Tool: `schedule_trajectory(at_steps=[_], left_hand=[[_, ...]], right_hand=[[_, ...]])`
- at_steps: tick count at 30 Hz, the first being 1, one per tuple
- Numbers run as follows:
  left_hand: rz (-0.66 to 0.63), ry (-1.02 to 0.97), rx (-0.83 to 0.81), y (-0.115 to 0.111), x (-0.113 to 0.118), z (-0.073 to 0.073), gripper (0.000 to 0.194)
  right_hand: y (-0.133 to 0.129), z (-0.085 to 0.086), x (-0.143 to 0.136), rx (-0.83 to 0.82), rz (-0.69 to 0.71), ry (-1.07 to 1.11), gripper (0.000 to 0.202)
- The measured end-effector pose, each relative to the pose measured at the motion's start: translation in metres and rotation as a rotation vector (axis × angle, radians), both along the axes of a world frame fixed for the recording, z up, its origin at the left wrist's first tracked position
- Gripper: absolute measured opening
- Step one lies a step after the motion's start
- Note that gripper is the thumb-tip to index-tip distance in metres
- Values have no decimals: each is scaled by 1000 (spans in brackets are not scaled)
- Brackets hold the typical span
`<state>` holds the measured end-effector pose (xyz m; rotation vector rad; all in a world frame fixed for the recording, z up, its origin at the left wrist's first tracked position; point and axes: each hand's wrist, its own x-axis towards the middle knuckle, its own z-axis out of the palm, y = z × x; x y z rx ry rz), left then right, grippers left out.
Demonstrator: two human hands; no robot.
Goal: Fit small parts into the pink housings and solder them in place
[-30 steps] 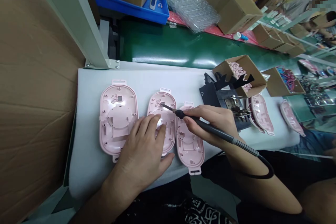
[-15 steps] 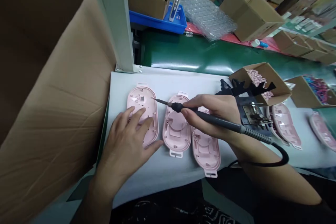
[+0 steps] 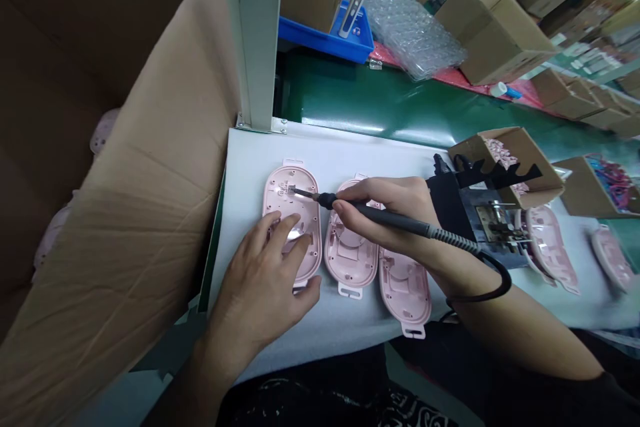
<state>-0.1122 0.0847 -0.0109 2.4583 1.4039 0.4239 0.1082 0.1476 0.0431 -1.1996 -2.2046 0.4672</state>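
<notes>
Held like a pen in my right hand [image 3: 407, 195] is a soldering iron [image 3: 390, 217] with a dark handle and a ribbed cable sleeve. Its tip is at a small square metallic part [image 3: 291, 189] near the top of a pink plastic shell [image 3: 311, 223]; whether it touches cannot be told. My left hand [image 3: 265, 277] rests on the lower left of that shell, fingers spread, partly covering the inside. Beside it lies a second pink shell [image 3: 353, 267], partly behind my right hand. A third pink shell [image 3: 407, 293] sits further right, its top hidden by that hand.
A black stand with a metal fixture [image 3: 495, 223] is right of my hand. Behind it are a cardboard box of small pink parts [image 3: 500, 150] and a box of coloured wires [image 3: 613, 177]. A post [image 3: 255, 47] and cardboard sheet [image 3: 165, 147] border the left; a green conveyor [image 3: 375, 107] runs behind.
The iron's tip has moved from the shell's upper right edge leftward to the small square part. My left hand stays on the shell. The whole view has shifted slightly.
</notes>
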Motion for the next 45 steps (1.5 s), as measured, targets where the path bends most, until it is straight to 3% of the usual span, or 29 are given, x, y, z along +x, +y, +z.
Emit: schedule_trajectory(at_steps=[16,25,45], left_hand=[[18,-33,-10,0,1,1,42],[13,-32,-11,2,1,2,41],[19,-23,-6,0,0,2,41]], right_hand=[[3,0,-3,-44,45,-22,11],[-2,9,-9,-29,43,-75,14],[3,4,-7,-20,63,-38,15]])
